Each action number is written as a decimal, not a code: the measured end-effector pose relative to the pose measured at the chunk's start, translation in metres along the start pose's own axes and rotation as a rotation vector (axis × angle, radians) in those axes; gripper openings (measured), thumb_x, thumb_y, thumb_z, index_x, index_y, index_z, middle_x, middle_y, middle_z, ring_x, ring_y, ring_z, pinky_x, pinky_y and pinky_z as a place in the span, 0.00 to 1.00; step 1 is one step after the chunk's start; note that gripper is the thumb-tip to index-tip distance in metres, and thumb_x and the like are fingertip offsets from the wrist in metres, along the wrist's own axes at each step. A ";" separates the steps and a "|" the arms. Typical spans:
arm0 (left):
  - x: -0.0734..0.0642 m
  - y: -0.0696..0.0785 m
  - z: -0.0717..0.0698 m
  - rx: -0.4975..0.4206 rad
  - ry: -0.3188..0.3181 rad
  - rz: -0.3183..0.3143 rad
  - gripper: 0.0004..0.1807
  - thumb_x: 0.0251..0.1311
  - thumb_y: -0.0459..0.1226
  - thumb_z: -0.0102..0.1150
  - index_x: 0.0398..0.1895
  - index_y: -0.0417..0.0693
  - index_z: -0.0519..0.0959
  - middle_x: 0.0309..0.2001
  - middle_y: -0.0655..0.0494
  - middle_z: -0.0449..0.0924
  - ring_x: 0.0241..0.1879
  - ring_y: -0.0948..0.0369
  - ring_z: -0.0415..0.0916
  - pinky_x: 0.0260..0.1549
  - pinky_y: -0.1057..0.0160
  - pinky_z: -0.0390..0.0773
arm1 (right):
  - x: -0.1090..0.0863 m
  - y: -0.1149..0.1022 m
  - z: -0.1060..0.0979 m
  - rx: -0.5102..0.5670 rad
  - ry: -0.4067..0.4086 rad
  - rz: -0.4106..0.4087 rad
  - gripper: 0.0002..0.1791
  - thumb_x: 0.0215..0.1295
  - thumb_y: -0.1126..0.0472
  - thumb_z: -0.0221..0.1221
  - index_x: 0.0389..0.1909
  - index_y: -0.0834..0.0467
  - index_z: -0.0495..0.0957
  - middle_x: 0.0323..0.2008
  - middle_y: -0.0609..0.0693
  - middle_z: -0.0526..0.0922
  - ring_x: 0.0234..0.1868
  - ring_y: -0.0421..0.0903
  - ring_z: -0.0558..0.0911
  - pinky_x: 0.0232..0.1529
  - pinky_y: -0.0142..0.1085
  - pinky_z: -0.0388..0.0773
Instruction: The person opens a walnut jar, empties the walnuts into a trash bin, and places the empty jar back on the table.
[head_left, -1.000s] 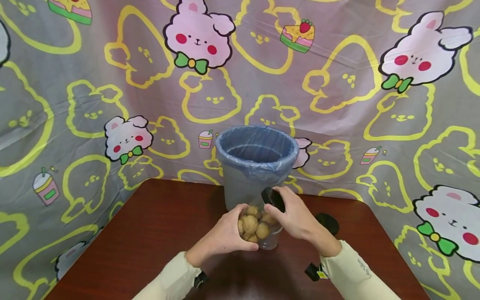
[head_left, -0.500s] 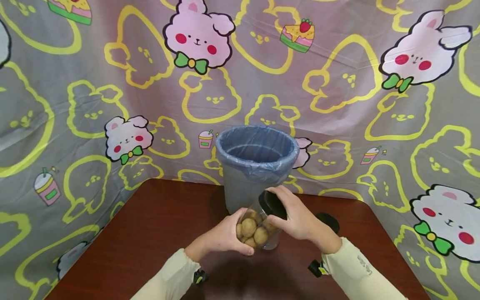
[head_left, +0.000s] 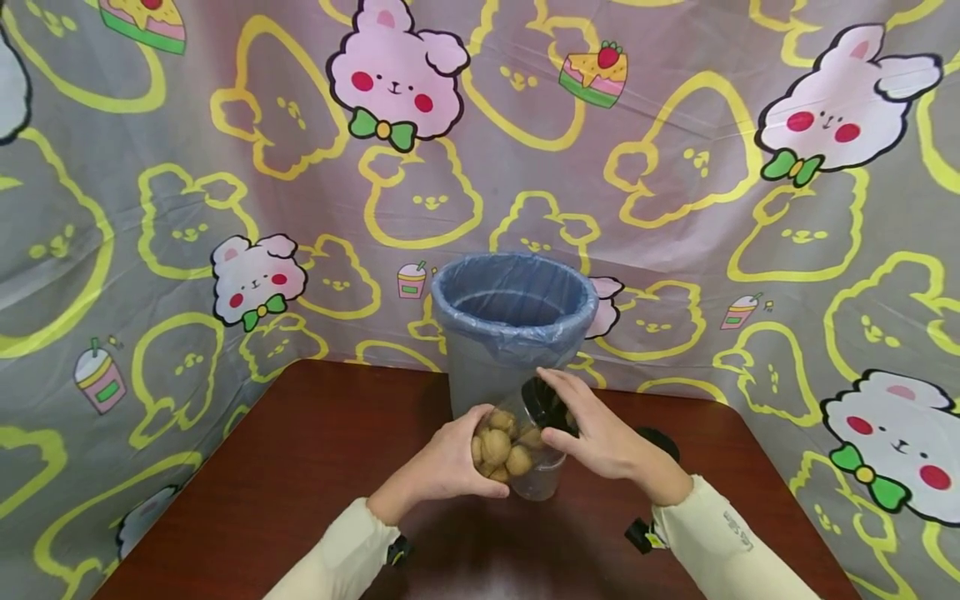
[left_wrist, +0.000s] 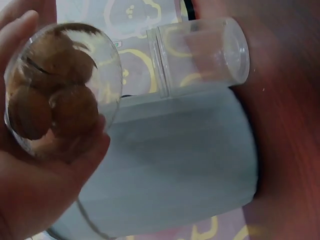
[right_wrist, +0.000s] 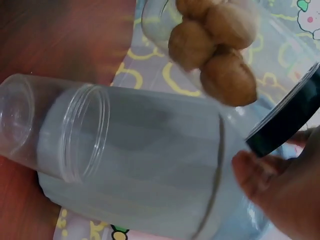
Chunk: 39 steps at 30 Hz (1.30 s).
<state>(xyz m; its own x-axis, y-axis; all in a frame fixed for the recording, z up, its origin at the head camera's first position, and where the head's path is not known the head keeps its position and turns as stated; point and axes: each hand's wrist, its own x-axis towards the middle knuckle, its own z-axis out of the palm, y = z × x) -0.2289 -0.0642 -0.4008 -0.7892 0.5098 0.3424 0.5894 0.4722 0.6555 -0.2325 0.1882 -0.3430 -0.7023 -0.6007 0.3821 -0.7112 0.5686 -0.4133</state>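
We see a glossy red-brown tabletop [head_left: 352,442], walled in by a cloth [head_left: 532,179] printed with rabbit faces. Toward the back stands 1 grey bin [head_left: 476,379] with a blue liner [head_left: 517,332] folded over its rim. In front of it, we find the clear jar [head_left: 516,407] of walnuts [head_left: 495,447] raised above the tabletop. The left hand [head_left: 453,457] curves around the base end, gripping it. The right hand [head_left: 603,429] spans the black lid [head_left: 540,404] at the other end, thumb by the lower edge, fingers by the upper; how firmly it holds, we cannot tell. The jar's long axis slants, lidded end pointing rightward and slightly up. Just beside it, 1 uncovered container [right_wrist: 52,122] stands upright on the tabletop.
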 end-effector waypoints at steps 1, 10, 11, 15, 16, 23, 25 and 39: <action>0.000 0.001 0.000 0.035 0.019 0.000 0.54 0.30 0.52 0.79 0.63 0.44 0.61 0.50 0.56 0.73 0.43 0.63 0.73 0.42 0.62 0.75 | 0.000 -0.001 0.000 0.002 0.001 0.028 0.39 0.65 0.46 0.55 0.72 0.56 0.52 0.67 0.55 0.59 0.65 0.54 0.61 0.59 0.57 0.61; 0.002 0.005 0.002 0.110 0.056 0.009 0.55 0.28 0.53 0.79 0.63 0.43 0.62 0.52 0.58 0.71 0.45 0.63 0.72 0.46 0.61 0.74 | 0.001 -0.001 0.001 0.010 0.022 0.140 0.37 0.65 0.43 0.54 0.70 0.56 0.57 0.60 0.53 0.68 0.58 0.50 0.69 0.56 0.50 0.66; 0.002 0.005 0.001 0.099 0.046 0.006 0.56 0.29 0.53 0.79 0.64 0.43 0.62 0.52 0.58 0.71 0.45 0.63 0.72 0.46 0.61 0.74 | 0.001 -0.001 0.001 0.008 0.026 0.133 0.37 0.64 0.43 0.55 0.69 0.56 0.57 0.58 0.52 0.68 0.57 0.50 0.71 0.55 0.49 0.68; 0.002 0.004 0.000 0.062 0.009 0.000 0.55 0.30 0.52 0.78 0.65 0.45 0.61 0.52 0.59 0.70 0.45 0.64 0.71 0.45 0.62 0.74 | 0.000 -0.001 -0.001 0.007 0.033 0.083 0.38 0.61 0.44 0.59 0.68 0.56 0.58 0.55 0.50 0.70 0.50 0.48 0.73 0.48 0.46 0.73; 0.002 0.003 0.000 0.055 0.002 0.000 0.55 0.30 0.52 0.78 0.64 0.46 0.61 0.52 0.59 0.71 0.45 0.64 0.71 0.45 0.63 0.74 | 0.000 -0.001 -0.002 0.013 0.032 0.071 0.39 0.61 0.44 0.59 0.68 0.56 0.58 0.55 0.50 0.70 0.50 0.48 0.74 0.47 0.46 0.74; 0.002 -0.001 -0.002 -0.005 -0.040 0.028 0.54 0.30 0.51 0.79 0.63 0.46 0.62 0.49 0.59 0.73 0.43 0.64 0.72 0.43 0.64 0.74 | -0.002 -0.001 -0.005 0.081 -0.004 -0.001 0.41 0.58 0.48 0.63 0.68 0.56 0.56 0.55 0.49 0.67 0.47 0.47 0.74 0.44 0.49 0.75; 0.002 -0.002 -0.003 -0.031 -0.059 0.035 0.53 0.31 0.49 0.79 0.63 0.46 0.62 0.49 0.58 0.73 0.43 0.64 0.73 0.43 0.64 0.74 | -0.003 0.000 -0.005 0.093 -0.009 -0.025 0.41 0.57 0.49 0.63 0.68 0.57 0.56 0.54 0.49 0.67 0.47 0.48 0.73 0.43 0.49 0.75; 0.004 -0.003 -0.002 0.018 -0.019 0.027 0.54 0.30 0.52 0.79 0.63 0.47 0.63 0.50 0.60 0.72 0.44 0.64 0.72 0.44 0.63 0.74 | -0.004 0.004 -0.004 0.069 -0.022 -0.019 0.43 0.60 0.48 0.60 0.72 0.54 0.52 0.63 0.49 0.63 0.58 0.49 0.68 0.53 0.50 0.70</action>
<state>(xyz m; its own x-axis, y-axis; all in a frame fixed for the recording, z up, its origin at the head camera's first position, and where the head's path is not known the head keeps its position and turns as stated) -0.2337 -0.0652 -0.3997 -0.7700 0.5355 0.3469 0.6133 0.4712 0.6339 -0.2331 0.1952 -0.3424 -0.6871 -0.6239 0.3724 -0.7203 0.5173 -0.4622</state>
